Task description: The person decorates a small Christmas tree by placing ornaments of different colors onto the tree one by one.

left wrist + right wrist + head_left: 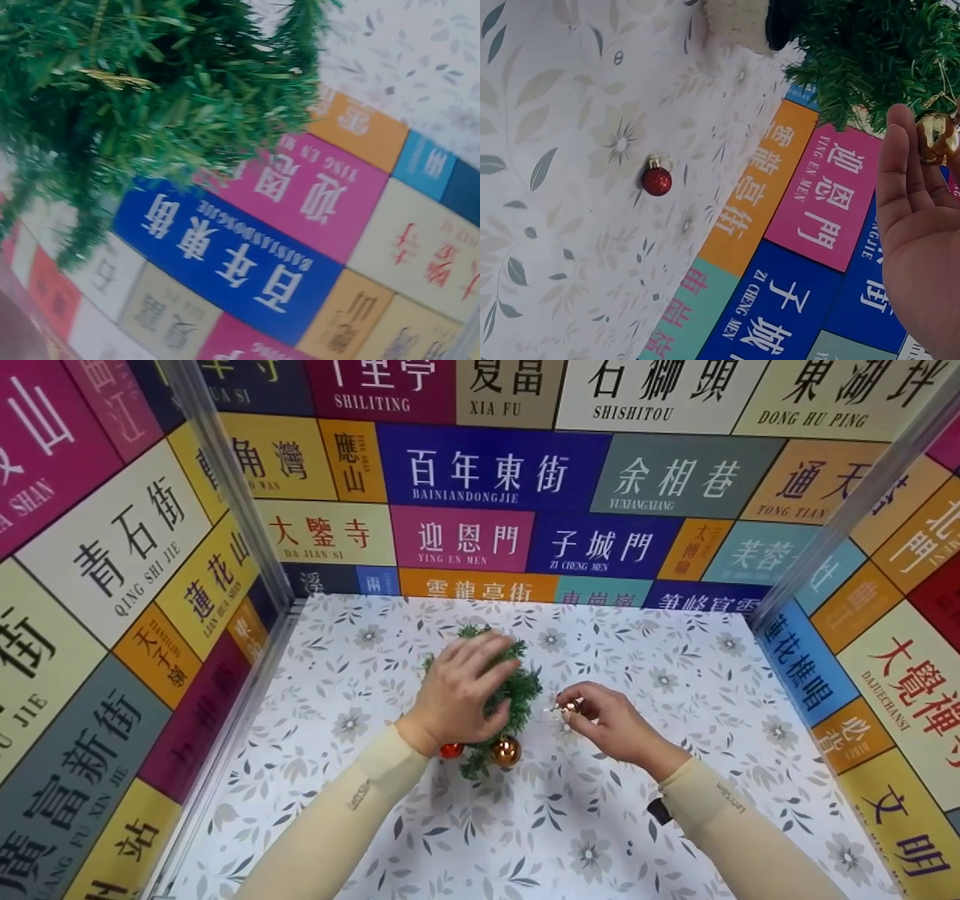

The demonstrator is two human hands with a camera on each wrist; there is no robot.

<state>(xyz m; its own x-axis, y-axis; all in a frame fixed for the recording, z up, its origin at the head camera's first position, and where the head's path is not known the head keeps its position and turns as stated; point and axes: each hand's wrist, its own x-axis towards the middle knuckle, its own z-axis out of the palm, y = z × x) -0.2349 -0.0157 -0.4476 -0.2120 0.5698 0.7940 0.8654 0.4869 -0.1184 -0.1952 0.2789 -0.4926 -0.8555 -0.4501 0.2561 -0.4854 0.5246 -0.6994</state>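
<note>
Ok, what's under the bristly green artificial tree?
In the right-wrist view, a pale, rough-textured base with a dark rim shows under the bristly green artificial tree. Anything beneath the base is covered; the picture's edge cuts part off.

Walls point(487, 469) of colourful signs, floral white tabletop point(660, 645), metal corner posts point(225, 472)

Sign-covered walls point(491, 469), metallic corner posts point(227, 480), floral tabletop point(637, 840).
</note>
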